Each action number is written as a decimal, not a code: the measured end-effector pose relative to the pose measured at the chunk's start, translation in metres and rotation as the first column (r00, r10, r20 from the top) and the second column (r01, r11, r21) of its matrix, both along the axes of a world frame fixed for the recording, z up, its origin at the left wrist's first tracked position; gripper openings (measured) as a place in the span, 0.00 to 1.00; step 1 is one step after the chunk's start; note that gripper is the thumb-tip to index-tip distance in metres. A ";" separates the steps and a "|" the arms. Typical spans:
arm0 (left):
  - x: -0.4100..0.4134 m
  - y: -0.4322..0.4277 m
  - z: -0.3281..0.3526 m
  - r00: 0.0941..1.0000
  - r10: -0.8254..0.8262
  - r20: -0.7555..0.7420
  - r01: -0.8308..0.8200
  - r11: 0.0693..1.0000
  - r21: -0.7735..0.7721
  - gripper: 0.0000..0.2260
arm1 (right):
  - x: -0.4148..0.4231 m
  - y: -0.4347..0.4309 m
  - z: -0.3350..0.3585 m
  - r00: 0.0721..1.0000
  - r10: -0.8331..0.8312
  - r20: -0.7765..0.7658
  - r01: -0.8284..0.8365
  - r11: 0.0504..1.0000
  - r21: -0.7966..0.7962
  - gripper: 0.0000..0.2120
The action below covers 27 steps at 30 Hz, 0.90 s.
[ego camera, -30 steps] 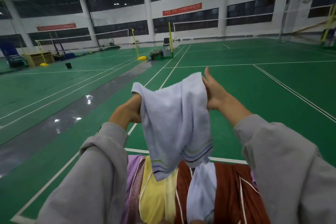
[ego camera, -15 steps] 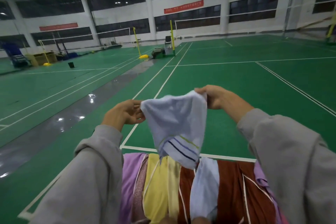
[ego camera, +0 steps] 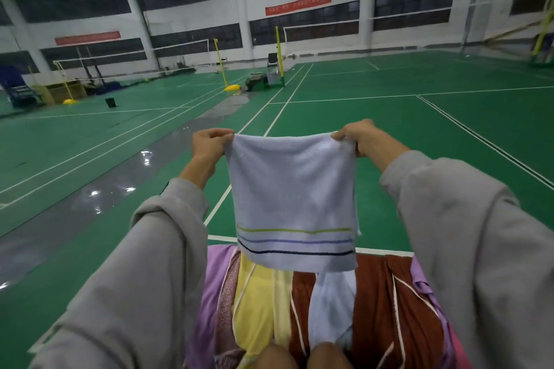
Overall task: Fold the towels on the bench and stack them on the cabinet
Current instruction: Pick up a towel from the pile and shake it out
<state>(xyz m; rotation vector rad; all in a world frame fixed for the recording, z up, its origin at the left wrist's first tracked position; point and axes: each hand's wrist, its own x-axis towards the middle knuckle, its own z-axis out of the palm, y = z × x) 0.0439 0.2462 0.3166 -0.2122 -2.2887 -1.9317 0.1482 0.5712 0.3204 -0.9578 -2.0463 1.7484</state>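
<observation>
I hold a pale blue towel (ego camera: 292, 195) up in front of me, stretched flat, with green, blue and dark stripes near its lower edge. My left hand (ego camera: 208, 145) pinches its top left corner and my right hand (ego camera: 361, 136) pinches its top right corner. Below it lies a pile of towels: a purple one (ego camera: 209, 293), a yellow one (ego camera: 254, 305), a rust-red one (ego camera: 377, 302) and a white one (ego camera: 329, 314). The bench under them is hidden. No cabinet is in view.
Green badminton courts with white lines stretch ahead, with a grey wet strip (ego camera: 99, 198) on the left. Yellow net posts (ego camera: 279, 57), a chair (ego camera: 273, 69) and a black bin (ego camera: 110, 102) stand far off. My knees (ego camera: 299, 356) show at the bottom edge.
The towel was bunched between my close-set hands. My hands have moved apart and the towel now hangs flat and fully spread.
</observation>
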 end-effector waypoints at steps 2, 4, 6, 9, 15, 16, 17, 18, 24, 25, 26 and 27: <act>0.000 -0.005 0.005 1.000 0.010 -0.008 -0.009 0.997 0.083 0.08 | -0.025 0.030 -0.009 1.000 -0.002 -0.003 0.002 0.999 -0.038 0.34; -0.001 -0.013 0.009 1.000 0.017 -0.022 -0.014 0.992 0.124 0.11 | -0.035 0.047 -0.008 0.999 -0.018 -0.029 0.015 0.997 -0.072 0.33; -0.002 -0.020 0.012 1.000 0.005 -0.028 -0.001 0.989 0.145 0.13 | -0.008 0.024 0.014 0.999 -0.022 -0.032 0.018 0.991 -0.129 0.22; -0.006 -0.029 0.017 0.997 -0.017 0.080 0.001 0.981 0.194 0.10 | 0.018 0.006 0.034 0.999 0.012 -0.047 -0.021 0.980 -0.200 0.06; -0.009 -0.038 0.023 0.976 0.023 0.217 -0.025 1.000 0.005 0.07 | 0.000 0.010 0.032 0.973 0.045 -0.224 -0.101 0.964 -0.245 0.10; -0.010 -0.039 0.025 0.967 -0.041 0.252 0.041 0.999 0.006 0.09 | -0.003 0.010 0.028 0.972 0.078 -0.224 -0.114 0.982 -0.153 0.12; -0.011 -0.040 0.027 0.950 -0.119 0.289 0.123 0.992 0.003 0.12 | -0.004 0.007 0.025 0.970 0.108 -0.219 -0.122 0.991 -0.050 0.15; -0.012 -0.041 0.029 0.930 -0.191 0.314 0.204 0.979 -0.010 0.14 | -0.003 0.006 0.022 0.968 0.135 -0.210 -0.126 0.990 0.057 0.18; -0.013 -0.045 0.022 0.974 -0.220 0.056 0.209 0.774 -0.598 0.14 | 0.004 0.012 0.019 0.962 0.241 0.129 -0.254 0.620 0.742 0.16; -0.011 -0.044 0.019 0.976 -0.217 -0.024 0.140 0.705 -0.695 0.13 | 0.006 0.012 0.019 0.957 0.229 0.176 -0.277 0.556 0.783 0.13; -0.010 -0.043 0.016 0.971 -0.223 -0.089 0.079 0.647 -0.758 0.11 | 0.006 0.013 0.019 0.955 0.217 0.204 -0.290 0.515 0.807 0.11; -0.010 -0.041 0.014 0.964 -0.228 -0.138 0.030 0.609 -0.793 0.10 | 0.006 0.013 0.020 0.955 0.204 0.217 -0.291 0.477 0.830 0.08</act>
